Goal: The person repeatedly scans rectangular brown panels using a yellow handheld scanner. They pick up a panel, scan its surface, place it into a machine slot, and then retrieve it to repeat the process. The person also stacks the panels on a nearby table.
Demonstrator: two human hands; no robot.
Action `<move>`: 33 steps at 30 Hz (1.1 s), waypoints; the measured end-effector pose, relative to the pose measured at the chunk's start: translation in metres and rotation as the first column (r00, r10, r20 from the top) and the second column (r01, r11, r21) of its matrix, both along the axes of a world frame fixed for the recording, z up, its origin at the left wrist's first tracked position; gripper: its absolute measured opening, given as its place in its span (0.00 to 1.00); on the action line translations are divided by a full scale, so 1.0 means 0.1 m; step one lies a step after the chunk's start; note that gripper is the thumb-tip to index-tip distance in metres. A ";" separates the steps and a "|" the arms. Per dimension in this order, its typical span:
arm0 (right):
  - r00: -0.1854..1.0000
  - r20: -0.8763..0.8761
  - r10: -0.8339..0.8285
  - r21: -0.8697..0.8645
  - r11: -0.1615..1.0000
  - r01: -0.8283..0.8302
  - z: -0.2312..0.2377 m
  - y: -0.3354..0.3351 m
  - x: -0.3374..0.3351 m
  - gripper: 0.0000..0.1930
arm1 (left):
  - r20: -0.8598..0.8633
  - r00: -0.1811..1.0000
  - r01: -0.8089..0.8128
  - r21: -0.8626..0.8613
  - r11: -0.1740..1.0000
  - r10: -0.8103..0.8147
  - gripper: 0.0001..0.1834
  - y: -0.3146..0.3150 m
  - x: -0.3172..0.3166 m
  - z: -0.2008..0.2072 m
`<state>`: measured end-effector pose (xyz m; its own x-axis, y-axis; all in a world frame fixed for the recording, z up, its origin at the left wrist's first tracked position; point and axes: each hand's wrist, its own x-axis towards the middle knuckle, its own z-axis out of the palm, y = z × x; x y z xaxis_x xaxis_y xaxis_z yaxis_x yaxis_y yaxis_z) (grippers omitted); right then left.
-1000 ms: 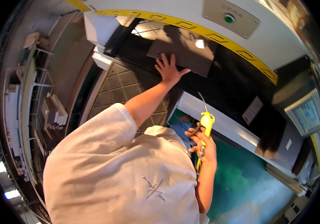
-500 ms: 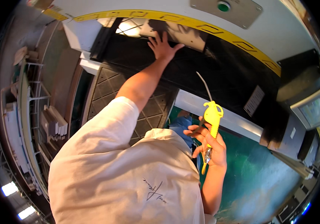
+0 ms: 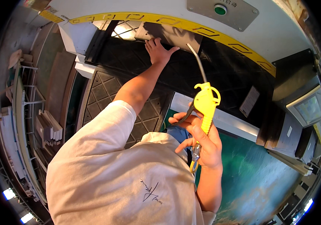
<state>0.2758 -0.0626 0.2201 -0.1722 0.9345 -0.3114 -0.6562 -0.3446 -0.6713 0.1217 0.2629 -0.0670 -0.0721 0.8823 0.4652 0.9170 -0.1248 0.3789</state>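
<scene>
My right hand (image 3: 207,144) is wrapped round the handle of a yellow air blow gun (image 3: 205,99). Its thin bent metal nozzle (image 3: 199,62) points up and away, with the tip close to the near edge of a light flat board (image 3: 171,34). A metal fitting and a yellow hose end show below the grip. My left hand (image 3: 159,52) reaches ahead, fingers and thumb spread, its fingertips at the board's near edge. The board lies on a dark grooved machine bed (image 3: 130,56) under the machine's cover, partly in shadow.
A yellow-striped edge (image 3: 160,20) of the white machine cover arches over the bed, with a green button (image 3: 220,9) above. At the right stands a screen (image 3: 308,107). Stacked panels (image 3: 50,127) sit on a rack at the left. A green floor (image 3: 250,176) lies lower right.
The blow gun has come up and leftward, bringing its nozzle tip close to the board. My left hand has drawn slightly nearer and its fingers are less stretched.
</scene>
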 end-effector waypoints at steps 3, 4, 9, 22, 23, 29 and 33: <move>0.995 0.057 -0.080 0.018 0.997 0.079 0.15 0.09 -0.11 0.27 | 0.008 1.000 -0.023 -0.024 0.999 0.023 0.57 0.00 -0.01 0.01; 0.992 0.039 -0.116 0.029 0.993 0.115 0.19 0.11 -0.17 0.30 | 0.037 0.999 -0.002 -0.061 0.998 0.004 0.57 0.00 -0.04 0.01; 0.972 0.105 -0.212 0.102 0.974 0.202 0.30 0.17 -0.30 0.40 | 0.091 0.996 0.032 -0.098 0.995 -0.023 0.57 -0.01 0.00 0.04; 0.946 0.121 -0.300 0.087 0.953 0.291 0.50 0.35 -0.36 0.37 | 0.057 0.998 0.005 -0.125 0.992 0.003 0.55 -0.03 0.01 0.14; 0.936 0.154 -0.316 0.089 0.948 0.305 0.50 0.36 -0.37 0.37 | 0.066 0.998 0.010 -0.146 0.989 0.000 0.55 -0.05 0.01 0.14; 0.927 0.182 -0.329 0.095 0.944 0.317 0.57 0.58 -0.33 0.34 | 0.064 0.998 0.002 -0.093 0.996 0.004 0.52 -0.06 -0.01 0.13; 0.925 0.212 -0.317 0.103 0.948 0.301 0.54 0.61 -0.32 0.31 | 0.072 0.997 0.000 -0.054 0.999 0.003 0.52 -0.05 0.00 0.12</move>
<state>0.2440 -0.0014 0.2736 0.1948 0.9504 -0.2424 -0.5537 -0.0974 -0.8270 0.1214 0.2579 -0.0550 -0.1049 0.9057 0.4108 0.8875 -0.1012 0.4496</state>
